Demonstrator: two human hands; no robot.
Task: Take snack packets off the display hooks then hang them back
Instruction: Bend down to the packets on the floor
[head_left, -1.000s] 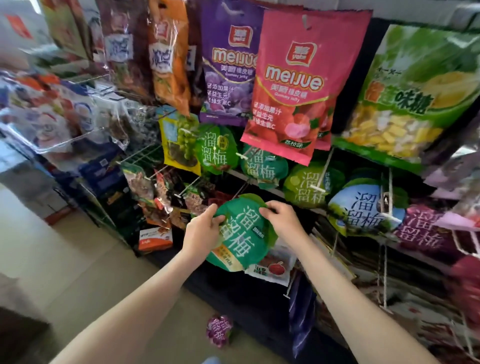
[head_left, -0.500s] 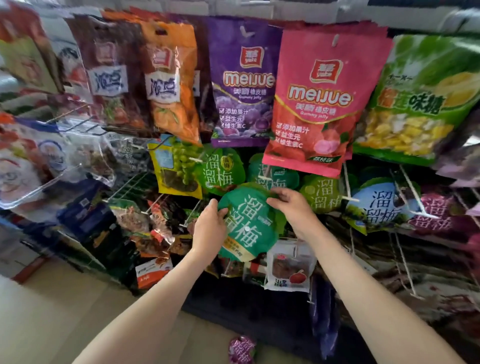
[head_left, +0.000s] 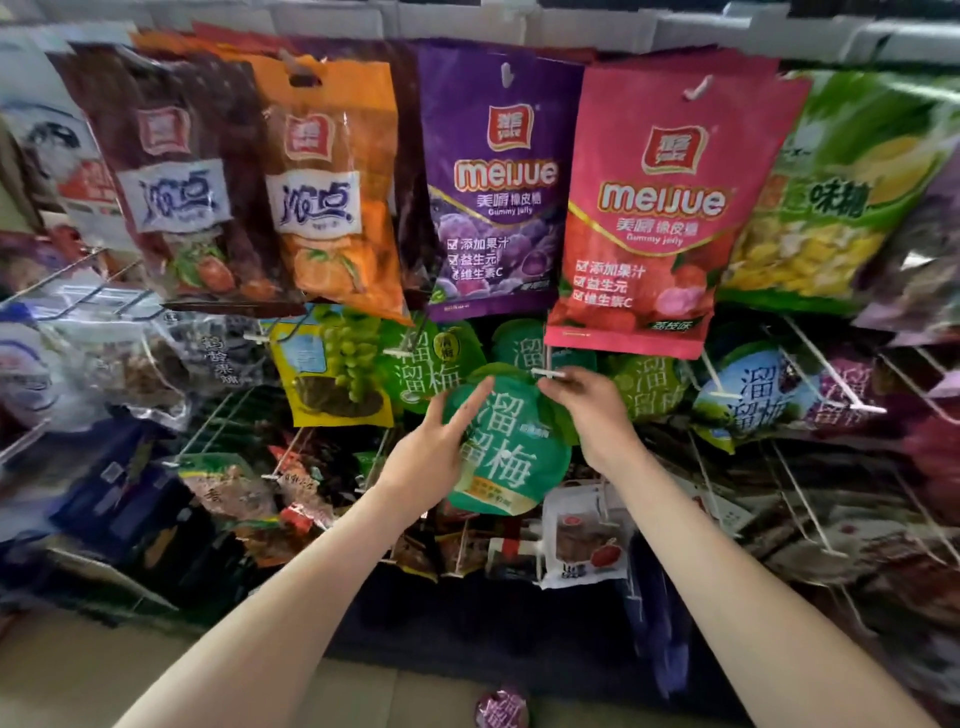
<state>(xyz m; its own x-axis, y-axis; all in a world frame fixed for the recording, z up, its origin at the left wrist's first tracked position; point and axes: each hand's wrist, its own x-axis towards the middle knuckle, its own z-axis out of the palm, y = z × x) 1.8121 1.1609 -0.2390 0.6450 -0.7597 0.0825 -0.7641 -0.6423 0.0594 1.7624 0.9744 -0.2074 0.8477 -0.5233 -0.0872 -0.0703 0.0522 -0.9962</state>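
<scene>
Green packet is being held up in front of the middle row of the display rack, just below the bottom edge of the pink packet. Its top edge is being kept level with the white tip of a hook; whether the hook is passing through the hanging hole cannot be told. The packet's left edge is being gripped by the left hand: one straight digit is being laid up across the printed front towards the top, while the remaining fingers are being hidden at or behind the edge. The top right of the packet is being pinched by the right hand, whose fingers are being curled tightly together right at the hook tip. Purple packet and orange packet are being carried on the top row, left of the pink one. A small purple packet is being left lying on the floor between the forearms.
</scene>
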